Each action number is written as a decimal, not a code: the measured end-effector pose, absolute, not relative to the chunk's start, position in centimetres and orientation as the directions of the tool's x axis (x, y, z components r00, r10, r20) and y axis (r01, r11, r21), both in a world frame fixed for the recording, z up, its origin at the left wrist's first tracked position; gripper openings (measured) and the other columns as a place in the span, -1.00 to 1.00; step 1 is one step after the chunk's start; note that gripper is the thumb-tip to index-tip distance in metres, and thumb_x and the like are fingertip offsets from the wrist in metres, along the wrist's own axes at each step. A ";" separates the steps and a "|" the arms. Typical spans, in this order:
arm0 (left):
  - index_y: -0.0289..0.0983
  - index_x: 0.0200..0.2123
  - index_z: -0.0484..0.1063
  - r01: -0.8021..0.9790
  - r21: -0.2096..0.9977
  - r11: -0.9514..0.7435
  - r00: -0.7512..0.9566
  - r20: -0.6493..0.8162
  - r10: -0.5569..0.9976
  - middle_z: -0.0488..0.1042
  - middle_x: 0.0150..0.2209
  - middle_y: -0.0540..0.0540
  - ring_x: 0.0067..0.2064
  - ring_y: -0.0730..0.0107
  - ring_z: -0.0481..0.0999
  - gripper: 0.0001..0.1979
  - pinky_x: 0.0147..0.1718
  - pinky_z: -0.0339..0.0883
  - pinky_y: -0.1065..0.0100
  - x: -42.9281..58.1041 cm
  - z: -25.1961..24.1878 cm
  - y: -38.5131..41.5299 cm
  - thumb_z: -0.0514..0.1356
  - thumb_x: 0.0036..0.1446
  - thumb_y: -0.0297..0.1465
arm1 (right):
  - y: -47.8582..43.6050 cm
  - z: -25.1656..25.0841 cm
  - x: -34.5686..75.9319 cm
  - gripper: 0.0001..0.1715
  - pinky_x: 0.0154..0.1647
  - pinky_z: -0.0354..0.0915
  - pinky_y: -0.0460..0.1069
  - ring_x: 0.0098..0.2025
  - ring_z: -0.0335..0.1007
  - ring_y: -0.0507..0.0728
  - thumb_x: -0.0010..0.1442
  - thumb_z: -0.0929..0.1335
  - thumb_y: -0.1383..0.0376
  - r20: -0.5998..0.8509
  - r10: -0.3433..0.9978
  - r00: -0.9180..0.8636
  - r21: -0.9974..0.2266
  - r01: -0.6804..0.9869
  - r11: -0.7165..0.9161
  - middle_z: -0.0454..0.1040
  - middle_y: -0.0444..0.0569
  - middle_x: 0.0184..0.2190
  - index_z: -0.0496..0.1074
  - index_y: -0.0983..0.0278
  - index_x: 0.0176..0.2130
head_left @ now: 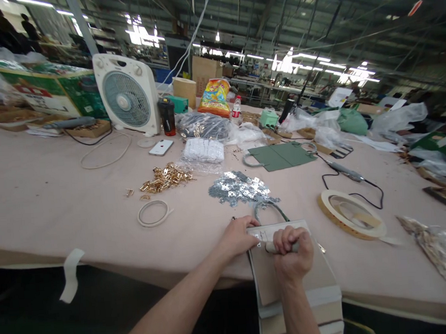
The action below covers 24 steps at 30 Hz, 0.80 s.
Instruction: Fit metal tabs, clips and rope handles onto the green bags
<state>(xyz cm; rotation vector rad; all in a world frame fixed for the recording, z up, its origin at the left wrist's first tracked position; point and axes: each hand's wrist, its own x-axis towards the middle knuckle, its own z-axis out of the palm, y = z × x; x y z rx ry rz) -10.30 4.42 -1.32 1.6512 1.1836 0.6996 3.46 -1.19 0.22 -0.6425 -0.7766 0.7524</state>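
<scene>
My right hand (293, 251) is closed in a fist around a hand tool with a pale handle (271, 247); the tool's kind is hard to make out. Its near end points left, toward small metal pieces (258, 240) on a beige bag panel (266, 268). At the panel's upper left corner my left hand (240, 237) presses with thumb and fingers closed on the edge. A dark green curved handle (269, 207) rises behind the panel's top edge. Just beyond lies a heap of flat silver metal plates (239, 187). More panels (319, 297) hang over the table's front edge.
A pile of gold metal fittings (166, 178) and a tape ring (153, 213) lie to the left. A green bag piece (281, 156), a corded tool (345, 170) and a large tape roll (350, 214) sit right. Behind stand a fan (126, 95), a phone (161, 147) and a bottle (236, 110).
</scene>
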 end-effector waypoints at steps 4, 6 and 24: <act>-0.21 -0.11 0.64 0.390 0.917 -0.077 0.364 -0.077 0.928 0.68 -0.17 -0.05 -0.13 0.17 0.62 -0.55 -0.20 0.43 0.34 -10.3 -1.2 4.5 0.35 -0.17 -0.52 | -1.1 -0.8 2.1 -0.56 -0.65 -0.02 -0.14 -0.69 -0.09 -0.05 0.39 0.31 0.10 0.398 0.757 0.518 -0.712 -0.346 0.611 0.05 -0.30 -0.66 0.27 0.22 -0.47; -0.21 -0.11 0.64 0.394 0.916 -0.069 0.357 -0.084 0.930 0.68 -0.17 -0.05 -0.13 0.19 0.62 -0.56 -0.17 0.43 0.35 -10.2 -1.2 4.6 0.35 -0.16 -0.52 | -1.1 -1.1 1.8 -0.57 -0.65 -0.02 -0.14 -0.68 -0.09 -0.05 0.40 0.30 0.12 0.409 0.740 0.533 -0.704 -0.331 0.628 0.06 -0.30 -0.66 0.27 0.22 -0.47; -0.25 -0.04 0.65 0.331 0.942 -0.063 0.421 -0.088 0.903 0.68 -0.09 -0.07 -0.08 0.21 0.61 -0.55 -0.07 0.43 0.36 -11.0 -2.0 5.0 0.30 -0.07 -0.52 | -0.3 -1.1 -0.2 -0.57 -0.63 0.01 -0.11 -0.64 0.05 -0.02 0.43 0.30 0.21 0.498 0.697 0.516 -0.793 -0.054 0.607 0.10 -0.27 -0.64 0.22 0.22 -0.49</act>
